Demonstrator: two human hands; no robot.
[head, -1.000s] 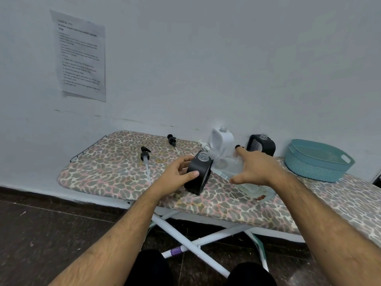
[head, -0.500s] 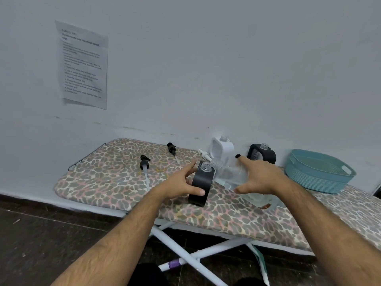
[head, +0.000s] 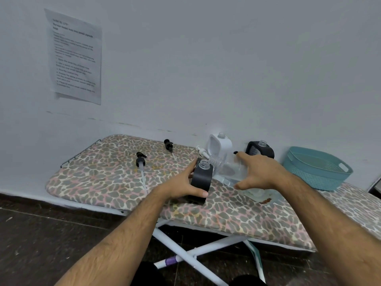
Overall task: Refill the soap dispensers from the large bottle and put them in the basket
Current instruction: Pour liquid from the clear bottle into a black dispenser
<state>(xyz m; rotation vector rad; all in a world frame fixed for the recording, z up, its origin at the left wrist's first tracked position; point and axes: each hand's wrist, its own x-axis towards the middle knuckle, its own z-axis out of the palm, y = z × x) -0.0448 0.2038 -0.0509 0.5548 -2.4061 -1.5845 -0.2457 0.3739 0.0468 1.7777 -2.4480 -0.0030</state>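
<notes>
Dispenser (head: 201, 178), black, uncapped: my left hand (head: 181, 187) clamps its rigid body; right hand (head: 260, 174) wraps the large bottle (head: 231, 170) beside it, clear, probably slippery, spill-prone; I'd grip mid-body

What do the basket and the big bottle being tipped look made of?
Basket: teal moulded plastic by the look, matte, ribbed walls, cut-out handle. Large bottle: likely clear, slightly glossy plastic; the board's pattern shows through it and its neck is threaded.
</notes>
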